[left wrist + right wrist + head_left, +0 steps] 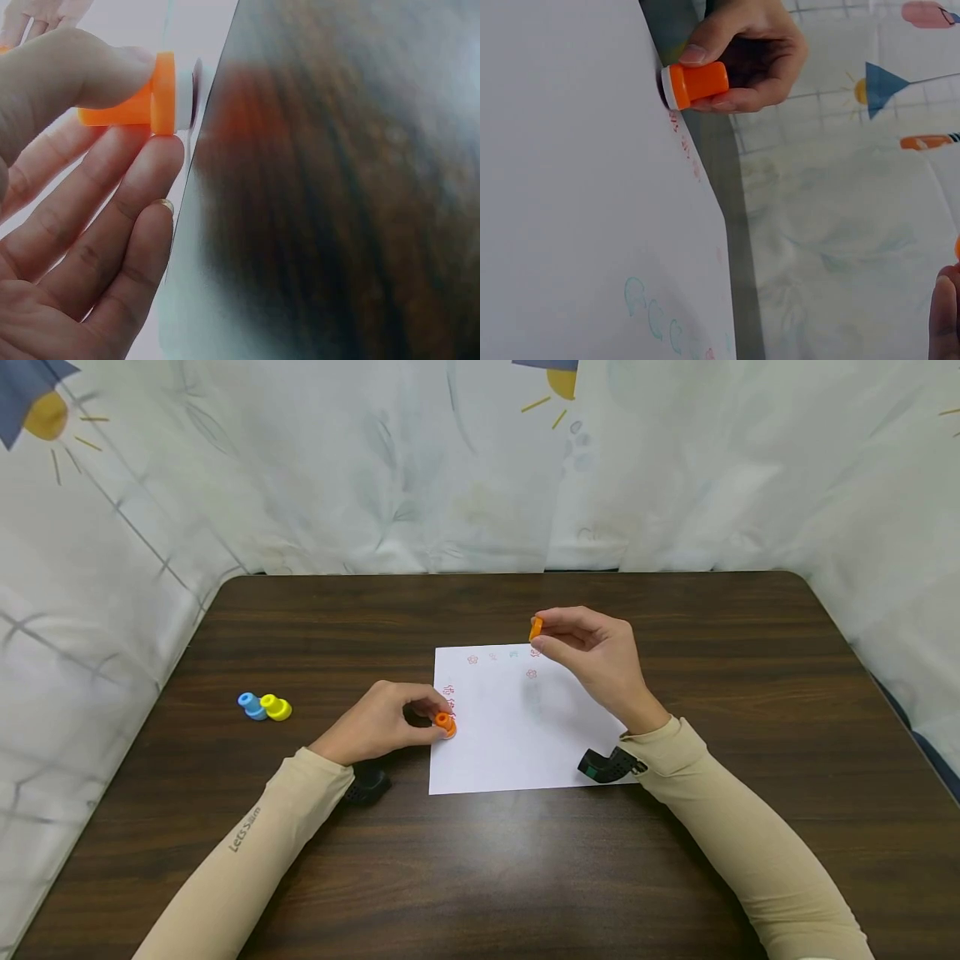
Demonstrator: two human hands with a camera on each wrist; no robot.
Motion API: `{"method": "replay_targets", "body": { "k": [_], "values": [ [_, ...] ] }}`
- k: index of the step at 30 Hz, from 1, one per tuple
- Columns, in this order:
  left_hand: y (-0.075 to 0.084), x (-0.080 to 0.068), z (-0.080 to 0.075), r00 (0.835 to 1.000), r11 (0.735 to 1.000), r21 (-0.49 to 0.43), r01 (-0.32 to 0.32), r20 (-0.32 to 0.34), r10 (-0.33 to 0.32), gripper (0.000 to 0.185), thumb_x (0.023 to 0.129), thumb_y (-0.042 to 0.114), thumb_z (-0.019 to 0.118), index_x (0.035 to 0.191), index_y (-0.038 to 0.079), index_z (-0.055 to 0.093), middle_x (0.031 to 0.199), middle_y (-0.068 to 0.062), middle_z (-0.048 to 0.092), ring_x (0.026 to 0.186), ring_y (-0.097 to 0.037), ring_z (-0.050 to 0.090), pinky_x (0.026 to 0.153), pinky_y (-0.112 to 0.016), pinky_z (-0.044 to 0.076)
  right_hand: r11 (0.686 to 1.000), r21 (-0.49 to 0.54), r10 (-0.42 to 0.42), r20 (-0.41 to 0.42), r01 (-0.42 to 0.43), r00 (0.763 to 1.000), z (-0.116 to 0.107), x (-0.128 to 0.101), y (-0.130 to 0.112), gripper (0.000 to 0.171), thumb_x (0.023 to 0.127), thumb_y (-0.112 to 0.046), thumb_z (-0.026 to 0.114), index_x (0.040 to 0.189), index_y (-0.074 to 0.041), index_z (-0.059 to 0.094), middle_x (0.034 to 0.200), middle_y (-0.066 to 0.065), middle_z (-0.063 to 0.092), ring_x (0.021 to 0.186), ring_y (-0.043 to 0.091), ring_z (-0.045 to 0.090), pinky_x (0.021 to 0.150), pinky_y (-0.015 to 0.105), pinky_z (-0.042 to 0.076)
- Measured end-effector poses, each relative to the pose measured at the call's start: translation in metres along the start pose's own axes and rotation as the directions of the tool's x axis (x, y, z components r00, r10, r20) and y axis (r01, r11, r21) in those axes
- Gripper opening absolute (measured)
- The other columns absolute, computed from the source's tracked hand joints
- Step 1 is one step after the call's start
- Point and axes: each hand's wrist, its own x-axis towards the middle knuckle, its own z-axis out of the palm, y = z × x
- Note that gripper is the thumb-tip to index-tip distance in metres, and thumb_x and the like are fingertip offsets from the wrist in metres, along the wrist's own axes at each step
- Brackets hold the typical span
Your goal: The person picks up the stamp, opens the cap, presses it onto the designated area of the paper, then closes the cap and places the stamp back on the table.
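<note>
My left hand (pixel 390 718) pinches an orange stamp (pixel 124 105) between thumb and fingers, its white stamping end right at the left edge of the white paper (pixel 517 735). In the right wrist view that same stamp (pixel 705 81) lies close over the paper's margin, beside small red prints (pixel 685 147). Raised above the paper's far edge, my right hand (pixel 592 656) pinches an orange cap (pixel 536 627) with thumb and fingertips. Small flower and other prints (pixel 472 659) run along the paper's top, and red prints (pixel 448 691) line its left side.
Blue (pixel 252 706) and yellow stamps (pixel 276 707) stand side by side on the dark wooden table (pixel 480 877), left of the paper. A white patterned curtain (pixel 315 468) hangs round the table's far and left sides. Black wrist cameras (pixel 611 766) sit under both wrists.
</note>
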Motion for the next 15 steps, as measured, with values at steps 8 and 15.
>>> {"method": "replay_targets", "body": {
  "k": [8,15],
  "values": [
    [0.0027,-0.0009,-0.0005,1.000,1.000,0.027,0.013,0.005,-0.013,0.025,0.083,0.018,0.087,0.106,0.019,0.077,0.102,0.006,0.078,0.094,-0.009,0.069,0.086,-0.028,0.059,1.000,-0.010,0.010,-0.006,-0.010,1.000,-0.0002,0.0000,0.0006,0.033,0.087,0.001,0.080,0.118,0.004,0.072,0.104,-0.007,0.077,0.092,0.011,0.075,0.086,0.023,0.063],
    [0.0056,-0.0011,0.0006,1.000,0.999,0.049,0.010,0.009,-0.010,0.025,0.083,0.017,0.087,0.106,0.017,0.077,0.102,0.005,0.078,0.094,-0.010,0.070,0.087,-0.030,0.060,1.000,-0.019,-0.002,-0.015,0.002,1.000,-0.0001,0.0000,0.0002,0.032,0.086,0.004,0.079,0.118,0.004,0.073,0.103,-0.008,0.077,0.092,0.011,0.075,0.086,0.023,0.064]
  ]
}}
